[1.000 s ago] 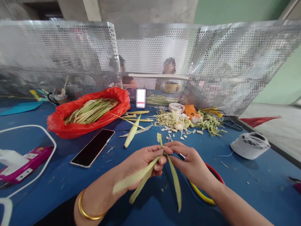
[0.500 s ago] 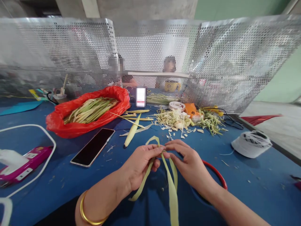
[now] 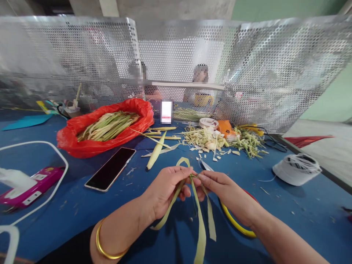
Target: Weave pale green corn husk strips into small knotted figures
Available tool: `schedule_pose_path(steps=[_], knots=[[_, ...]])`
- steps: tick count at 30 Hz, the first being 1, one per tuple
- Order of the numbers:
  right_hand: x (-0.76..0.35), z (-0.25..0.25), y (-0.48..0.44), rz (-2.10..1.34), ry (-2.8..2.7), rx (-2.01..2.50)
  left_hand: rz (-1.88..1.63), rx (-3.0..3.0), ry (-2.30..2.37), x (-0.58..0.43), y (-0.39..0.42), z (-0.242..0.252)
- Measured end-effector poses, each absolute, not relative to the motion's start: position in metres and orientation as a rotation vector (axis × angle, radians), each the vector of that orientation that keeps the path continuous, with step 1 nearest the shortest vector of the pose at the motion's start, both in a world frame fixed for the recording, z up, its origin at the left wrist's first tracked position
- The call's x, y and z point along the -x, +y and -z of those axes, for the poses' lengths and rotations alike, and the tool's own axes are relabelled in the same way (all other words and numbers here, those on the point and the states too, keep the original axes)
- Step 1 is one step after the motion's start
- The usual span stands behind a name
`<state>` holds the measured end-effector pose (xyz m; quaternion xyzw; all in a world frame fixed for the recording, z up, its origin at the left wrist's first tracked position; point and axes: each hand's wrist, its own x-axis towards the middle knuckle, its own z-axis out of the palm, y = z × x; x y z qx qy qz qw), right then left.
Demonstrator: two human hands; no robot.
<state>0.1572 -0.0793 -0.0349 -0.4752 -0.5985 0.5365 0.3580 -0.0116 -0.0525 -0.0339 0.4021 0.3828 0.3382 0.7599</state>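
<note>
My left hand point(image 3: 165, 189) and my right hand point(image 3: 224, 192) meet over the blue table point(image 3: 288, 212), both pinching pale green leaf strips point(image 3: 200, 223). One strip bends into a small loop point(image 3: 183, 161) above my fingers. The long ends hang down toward me. A gold bangle point(image 3: 103, 245) is on my left wrist. Scissors with red and yellow handles point(image 3: 236, 222) lie under my right hand, blades point(image 3: 205, 165) pointing away.
A red bag of leaf strips point(image 3: 106, 128) sits back left, a black phone point(image 3: 111, 168) beside it. Leaf scraps point(image 3: 217, 141) pile at the back, a white string coil point(image 3: 297, 168) at right. A perforated metal screen point(image 3: 247, 73) stands behind; people sit beyond it.
The upright strip end was bent over into a loop above my fingers. My hands stayed together and the hanging ends swung lower toward me.
</note>
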Motion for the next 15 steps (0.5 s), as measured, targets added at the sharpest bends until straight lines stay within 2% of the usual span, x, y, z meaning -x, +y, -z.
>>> schedule_pose_path(steps=[3, 7, 15], knots=[[-0.1563, 0.0344, -0.0791, -1.458, -1.462, 1.246, -0.711, -0.861, 0.865, 0.0117, -0.0524, 0.0331], [-0.1577, 0.0364, -0.0769, -1.327, -1.497, 1.300, -0.691, -0.930, 0.883, 0.0110, -0.0529, 0.0338], [-0.1656, 0.0402, -0.0785, -0.786, -1.796, 1.428, -0.643, -1.011, 0.941, 0.0110, -0.0530, 0.0358]])
